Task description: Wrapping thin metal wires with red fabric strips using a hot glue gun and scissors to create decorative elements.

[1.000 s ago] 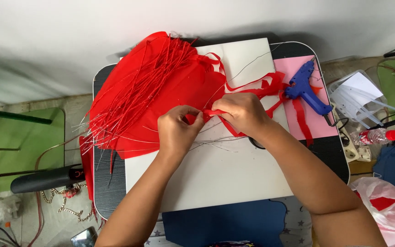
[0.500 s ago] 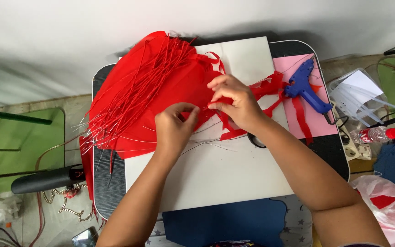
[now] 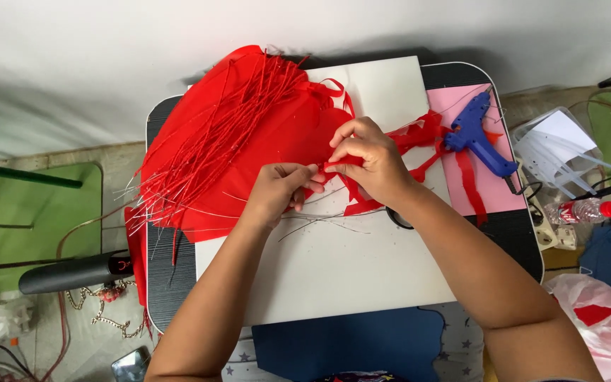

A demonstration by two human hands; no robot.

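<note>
Hands meet over the white board (image 3: 334,276) that covers most of the small dark table (image 3: 171,283). Left hand (image 3: 277,192) sits just left of the board's upper middle, fingers curled together, thumb and forefinger pinching one end of a narrow red ribbon strip (image 3: 332,167). Right hand (image 3: 369,166) is directly beside it, touching or nearly touching, fingertips pressed onto the same strip from above with the remaining fingers bent. Strip runs between the two hands and trails rightward across the board as loose red lengths (image 3: 419,138).

Thin bare wire (image 3: 319,223) lies on the board just below the hands; whether either hand also grips wire cannot be told.

Left of the hands, a heap of red fabric (image 3: 277,127) covers the board's upper-left corner, with a bundle of red-wrapped wires (image 3: 206,152) fanned over it and projecting past the table's left edge.

Right of the board, a pink sheet (image 3: 489,191) carries a blue glue gun (image 3: 476,134), muzzle toward the ribbon. Beyond the table's right edge stand a clear box of glue sticks (image 3: 560,152) and a small bottle with a red cap (image 3: 585,209).
</note>
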